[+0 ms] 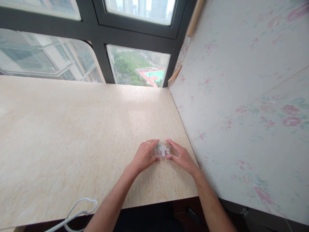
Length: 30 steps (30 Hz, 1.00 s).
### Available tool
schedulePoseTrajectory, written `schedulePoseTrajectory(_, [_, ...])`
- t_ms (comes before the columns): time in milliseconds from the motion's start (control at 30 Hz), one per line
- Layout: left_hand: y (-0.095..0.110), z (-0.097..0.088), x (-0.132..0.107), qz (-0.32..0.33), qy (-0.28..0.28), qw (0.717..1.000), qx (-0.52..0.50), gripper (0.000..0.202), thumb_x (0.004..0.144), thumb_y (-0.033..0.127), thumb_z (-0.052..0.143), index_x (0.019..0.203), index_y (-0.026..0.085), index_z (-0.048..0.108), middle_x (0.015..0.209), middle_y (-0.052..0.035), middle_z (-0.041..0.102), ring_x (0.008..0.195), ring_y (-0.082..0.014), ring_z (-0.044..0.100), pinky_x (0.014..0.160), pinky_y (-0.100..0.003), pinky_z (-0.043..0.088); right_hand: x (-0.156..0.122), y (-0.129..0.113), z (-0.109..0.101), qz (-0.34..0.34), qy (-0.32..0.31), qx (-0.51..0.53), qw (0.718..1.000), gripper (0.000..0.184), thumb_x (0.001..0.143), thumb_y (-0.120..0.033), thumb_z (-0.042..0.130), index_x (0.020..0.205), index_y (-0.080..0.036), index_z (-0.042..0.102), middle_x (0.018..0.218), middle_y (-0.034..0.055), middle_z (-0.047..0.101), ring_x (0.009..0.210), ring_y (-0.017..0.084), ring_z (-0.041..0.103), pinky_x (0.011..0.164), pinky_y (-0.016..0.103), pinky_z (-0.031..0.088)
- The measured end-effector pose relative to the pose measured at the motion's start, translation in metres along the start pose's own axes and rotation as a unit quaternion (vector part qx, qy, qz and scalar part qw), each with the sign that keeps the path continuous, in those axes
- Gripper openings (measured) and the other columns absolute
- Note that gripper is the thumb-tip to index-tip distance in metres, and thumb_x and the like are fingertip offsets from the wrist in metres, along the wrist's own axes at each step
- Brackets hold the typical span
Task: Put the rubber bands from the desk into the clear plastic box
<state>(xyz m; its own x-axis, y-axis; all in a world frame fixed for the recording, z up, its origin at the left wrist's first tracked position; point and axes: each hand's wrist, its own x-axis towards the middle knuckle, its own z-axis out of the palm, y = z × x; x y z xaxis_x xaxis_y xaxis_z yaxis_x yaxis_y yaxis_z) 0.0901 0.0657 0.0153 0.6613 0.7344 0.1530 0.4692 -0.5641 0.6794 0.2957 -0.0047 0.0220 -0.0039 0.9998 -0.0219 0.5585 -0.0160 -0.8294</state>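
Observation:
A small clear plastic box (162, 149) with a printed picture on it is at the right part of the stone-patterned sill, near the wall. My left hand (145, 154) grips its left side, thumb at the near edge and fingers at the far edge. From the right, my right hand (180, 155) holds the other side in the same way. The box looks level, and I cannot tell whether it rests on the sill or is held just above it. Its contents are too small to make out.
The marbled sill (72, 138) stretches left and back to a dark window frame (135, 30). A flowered wall (241, 112) stands close on the right, with peeling paper (175, 74) in the corner. A white cable (80, 212) loops over the front edge.

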Motion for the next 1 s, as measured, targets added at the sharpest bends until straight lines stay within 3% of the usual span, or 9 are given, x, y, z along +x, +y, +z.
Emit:
schedulePoseTrajectory(400, [0.006,-0.002,0.001,-0.001,-0.003,1.000,0.028,0.056,0.068,0.023,0.076,0.120,0.018,0.053,0.121,-0.0125,0.062,0.116,-0.0287,0.054,0.096,-0.043,0.044,0.006,-0.005,-0.006,-0.025,-0.032,-0.078,0.996,0.073,0.075,-0.013,0.069,0.141,-0.026,0.043,0.143,0.0066,0.047,0.132,0.022,0.043,0.114,0.044,0.029])
schedulePoseTrajectory(800, [0.000,-0.002,-0.005,-0.010,-0.025,1.000,-0.008,0.067,0.073,0.029,0.074,0.132,0.019,0.044,0.134,-0.0122,0.054,0.127,-0.0282,0.045,0.104,-0.046,0.036,0.007,-0.001,-0.009,-0.034,-0.051,-0.093,0.994,0.071,0.076,-0.015,0.068,0.141,-0.027,0.044,0.144,0.0063,0.046,0.133,0.022,0.041,0.114,0.045,0.028])
schedulePoseTrajectory(1000, [-0.010,0.009,-0.011,-0.016,-0.002,1.000,-0.020,0.077,0.075,0.030,0.072,0.141,0.020,0.034,0.140,-0.0135,0.048,0.130,-0.0276,0.043,0.107,-0.046,0.032,0.002,0.004,-0.007,-0.037,-0.036,-0.064,0.997,0.068,0.080,-0.023,0.068,0.142,-0.031,0.041,0.145,0.0045,0.045,0.133,0.022,0.042,0.112,0.046,0.030])
